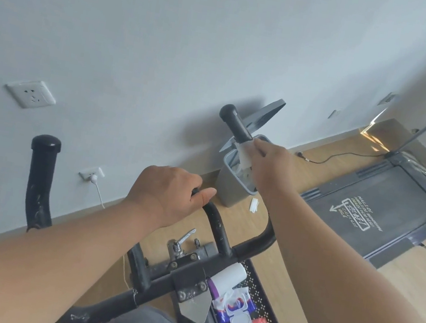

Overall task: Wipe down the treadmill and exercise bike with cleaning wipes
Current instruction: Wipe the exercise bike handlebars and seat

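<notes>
honestly, we judged the main risk was the wipe [244,157] slipping out of our fingers and falling toward the open bin [233,184] right below, since only a small part of it was pinched and the rest hung loose. our right hand [273,161] was stretched forward, fingertips closed on the wipe against the right handlebar grip [235,124] of the bike. our left hand [166,195] was curled around the inner bar [217,225], bracing us. the treadmill [382,213] lay on the floor to the right, well apart from both hands.
</notes>
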